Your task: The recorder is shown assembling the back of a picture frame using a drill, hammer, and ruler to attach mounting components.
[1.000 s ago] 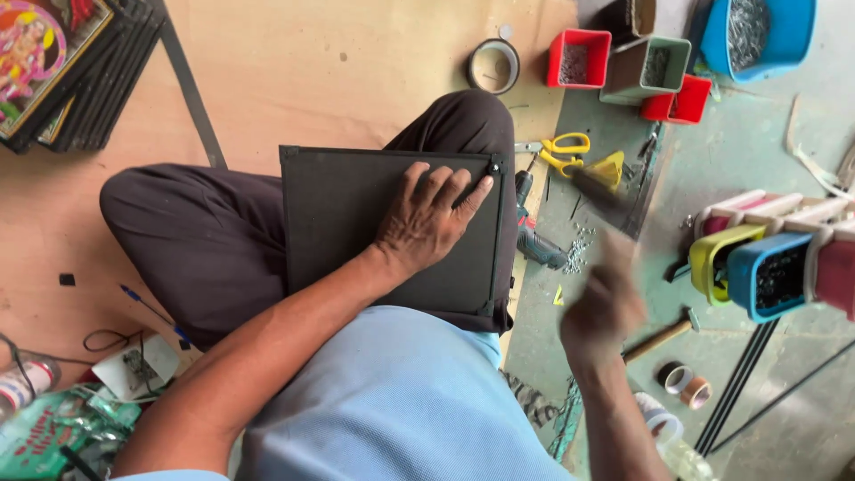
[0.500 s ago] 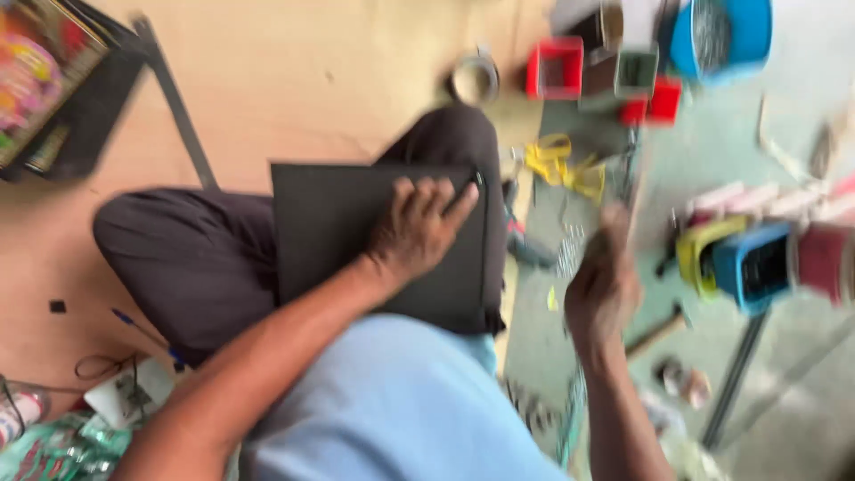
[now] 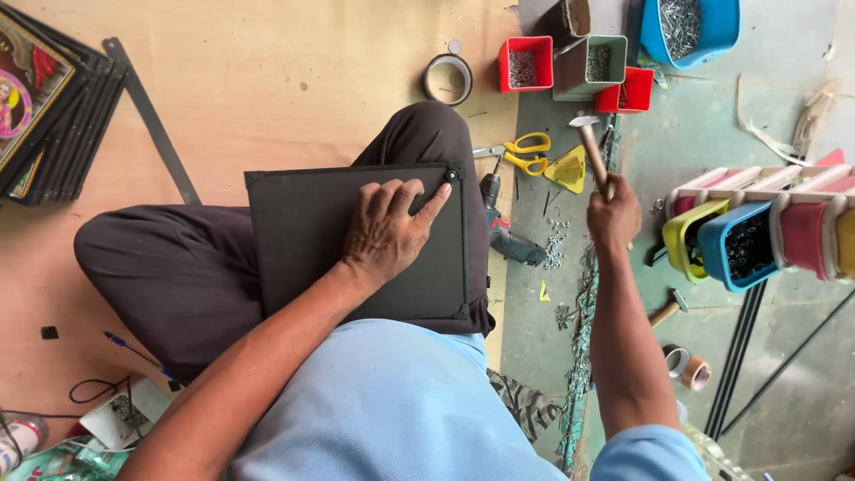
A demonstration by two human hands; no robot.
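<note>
A dark framed panel [image 3: 303, 232] lies back-side up across my crossed legs. My left hand [image 3: 385, 233] rests flat on it, fingers spread, with the index fingertip beside a small metal fitting [image 3: 451, 175] at the panel's corner. My right hand [image 3: 613, 216] is raised to the right of the panel and grips the wooden handle of a small hammer [image 3: 589, 142], whose metal head points away from me. The hammer is apart from the panel.
Yellow-handled scissors [image 3: 525, 151], a power drill [image 3: 503, 227] and scattered small nails [image 3: 557, 249] lie beside my knee. Red and green bins [image 3: 570, 62] of hardware, a blue tub [image 3: 690, 31], a tape roll [image 3: 448, 78], coloured bins [image 3: 739, 240], stacked frames [image 3: 53, 107] and a second hammer [image 3: 668, 307] surround me.
My right hand has lifted off the floor clutter and now holds the hammer up in the air. My left hand stays on the panel, index finger stretched to the corner.
</note>
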